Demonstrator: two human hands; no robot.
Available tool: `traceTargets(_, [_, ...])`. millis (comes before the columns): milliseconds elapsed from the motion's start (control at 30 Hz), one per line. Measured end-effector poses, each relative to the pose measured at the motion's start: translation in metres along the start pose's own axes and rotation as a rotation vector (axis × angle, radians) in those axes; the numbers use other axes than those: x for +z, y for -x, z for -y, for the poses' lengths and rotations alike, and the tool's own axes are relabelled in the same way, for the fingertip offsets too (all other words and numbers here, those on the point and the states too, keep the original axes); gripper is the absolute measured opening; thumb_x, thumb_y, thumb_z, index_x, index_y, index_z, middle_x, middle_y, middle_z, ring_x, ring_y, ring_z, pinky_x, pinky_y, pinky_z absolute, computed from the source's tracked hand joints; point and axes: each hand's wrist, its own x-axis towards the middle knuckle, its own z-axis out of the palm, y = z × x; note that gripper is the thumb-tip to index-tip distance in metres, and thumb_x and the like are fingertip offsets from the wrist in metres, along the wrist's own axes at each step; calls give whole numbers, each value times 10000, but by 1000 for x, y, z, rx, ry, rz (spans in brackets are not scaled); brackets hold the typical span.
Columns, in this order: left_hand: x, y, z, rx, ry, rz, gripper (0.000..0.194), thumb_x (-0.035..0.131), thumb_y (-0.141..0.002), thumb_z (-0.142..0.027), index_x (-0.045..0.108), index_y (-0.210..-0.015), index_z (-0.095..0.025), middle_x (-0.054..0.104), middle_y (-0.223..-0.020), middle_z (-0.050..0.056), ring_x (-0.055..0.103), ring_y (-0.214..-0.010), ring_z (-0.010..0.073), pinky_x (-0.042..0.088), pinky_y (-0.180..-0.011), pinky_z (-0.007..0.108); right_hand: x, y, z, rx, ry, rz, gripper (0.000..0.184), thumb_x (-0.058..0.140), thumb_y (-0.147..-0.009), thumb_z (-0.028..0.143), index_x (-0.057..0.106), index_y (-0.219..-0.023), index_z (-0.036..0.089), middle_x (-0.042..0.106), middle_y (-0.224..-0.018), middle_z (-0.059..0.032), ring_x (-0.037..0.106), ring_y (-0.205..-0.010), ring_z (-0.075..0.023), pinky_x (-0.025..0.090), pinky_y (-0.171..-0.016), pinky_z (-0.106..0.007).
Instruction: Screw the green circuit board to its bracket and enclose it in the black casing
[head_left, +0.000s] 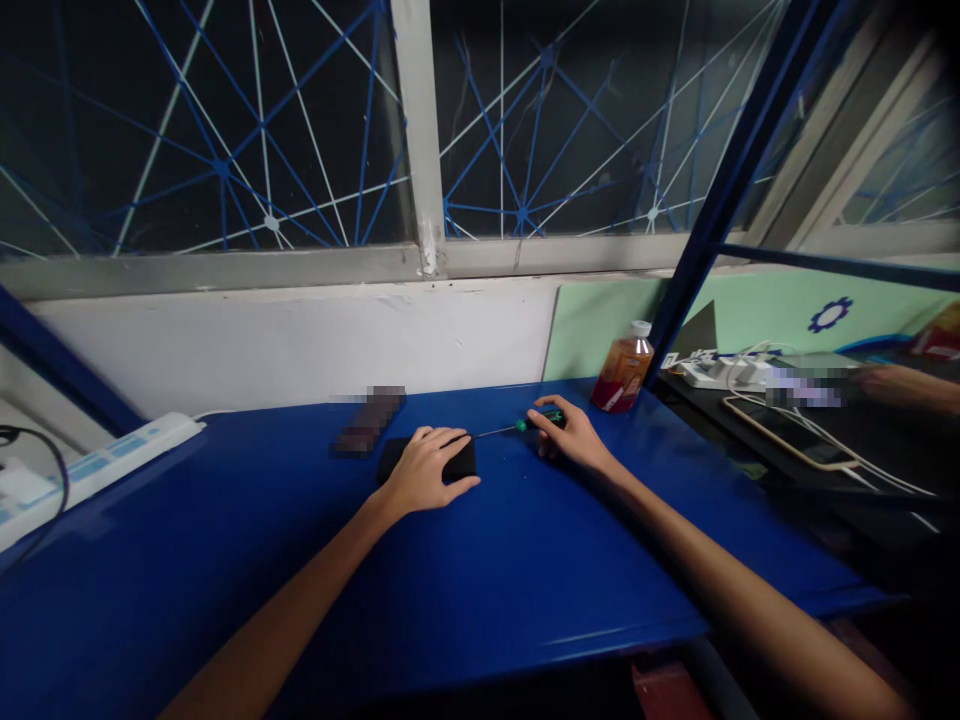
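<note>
My left hand [427, 468] lies over a flat black box [463, 462] on the blue table, fingers across its top and thumb along its near edge. Much of the box is hidden under the hand, so its exact kind does not show. To the right, my right hand [566, 435] is closed around the green and black handle of a screwdriver [521, 426]. Its thin metal shaft points left, with the tip at the far right corner of the box; whether it touches cannot be made out. A dark, blurred-out oblong object [369, 420] lies just behind the box.
A drink bottle [625, 368] with a white cap stands at the table's back right. White power strips lie at the left [97, 470] and on the black table at right [712, 375]. There, a phone [787, 432], cables and another person's hand [896, 383] show. Blue frame posts flank the table.
</note>
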Motion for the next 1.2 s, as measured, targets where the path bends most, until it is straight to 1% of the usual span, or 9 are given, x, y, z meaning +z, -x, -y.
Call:
traceTargets(167, [2,0,2,2,11,-13,520,579,-829,-515,564,-1253,-214,597,-1264,106,547,-1149,293,370,-969,484,-1,-2,-1,25,-137,82,471,657,-764,474,436,-1090,216,601,-544,46,586,-453,-153,439,-366,-224])
traceTargets(300, [5,0,5,-13,2,-8,531,578,-825,-553,578,-1236,-217,601,-1264,106,557,-1144,289,367,-969,482,1,1,8,-12,-217,55,431,694,-744,438,460,-1023,209,598,-508,47,559,-407,-145,456,-382,-247])
traceTargets(433, [7,-1,8,-5,14,-15,527,581,-815,-577,590,-1224,-244,608,-1258,95,569,-1130,286,376,-956,478,5,7,17,-46,-180,29,371,711,-736,415,504,-951,195,602,-502,29,563,-403,-146,452,-388,-251])
traceTargets(567, [9,-1,11,-4,29,-13,534,599,-801,-581,596,-1217,-246,603,-1265,98,567,-1135,285,375,-950,483,9,10,23,-87,-169,50,422,718,-725,416,488,-1010,206,621,-545,26,592,-448,-161,496,-430,-284])
traceTargets(767, [10,-2,12,-13,49,1,537,610,-796,-575,599,-1220,-245,592,-1278,107,560,-1153,291,373,-954,485,7,7,21,-94,-187,56,528,741,-679,414,432,-1065,230,666,-729,-3,625,-529,-167,539,-492,-329])
traceTargets(867, [9,-2,11,-8,57,3,529,613,-795,-572,604,-1215,-250,594,-1277,101,561,-1152,292,378,-949,481,7,6,15,-74,-200,27,521,734,-681,432,436,-1053,221,648,-668,9,609,-498,-163,531,-485,-326])
traceTargets(1033, [7,-3,11,-14,55,18,518,613,-791,-579,619,-1196,-257,583,-1292,95,560,-1153,281,372,-956,466,11,7,7,-20,-93,-66,529,699,-715,471,453,-1103,210,586,-548,35,573,-425,-162,486,-410,-292])
traceTargets(1067, [7,-3,11,-14,54,20,516,613,-792,-579,619,-1195,-257,581,-1294,95,559,-1155,279,370,-959,463,11,8,7,-19,-99,-70,549,703,-710,469,445,-1123,214,601,-583,26,587,-446,-168,492,-414,-295])
traceTargets(1200, [8,-2,11,-9,56,20,501,622,-790,-569,624,-1185,-261,582,-1294,92,565,-1147,273,366,-960,461,11,7,12,-45,-258,-21,611,728,-678,438,407,-1162,247,647,-927,-52,654,-576,-190,523,-442,-313])
